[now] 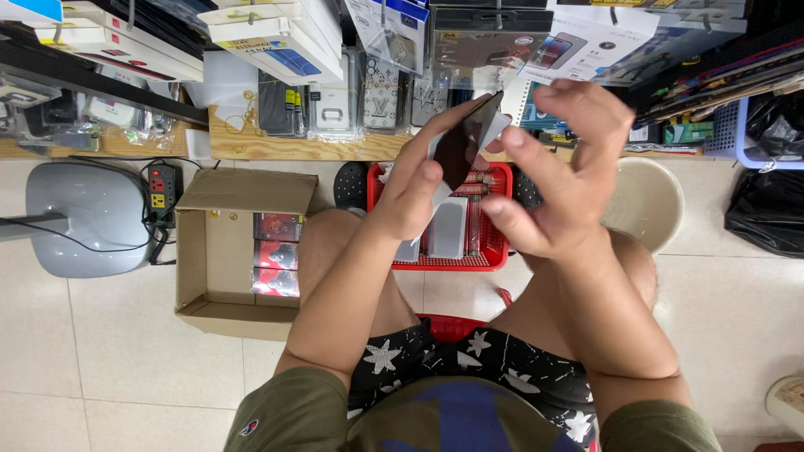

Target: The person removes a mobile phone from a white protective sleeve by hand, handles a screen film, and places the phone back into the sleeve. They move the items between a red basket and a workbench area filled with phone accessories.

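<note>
Gripping one black phone [461, 144], two hands: left hand [416, 184], right hand [563, 172]

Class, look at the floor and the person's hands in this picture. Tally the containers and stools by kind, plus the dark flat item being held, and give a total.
Red plastic basket: 1
Open cardboard box: 1
Beige round stool: 1
Dark flat item, held by left hand and right hand: 1
Total: 4
</note>
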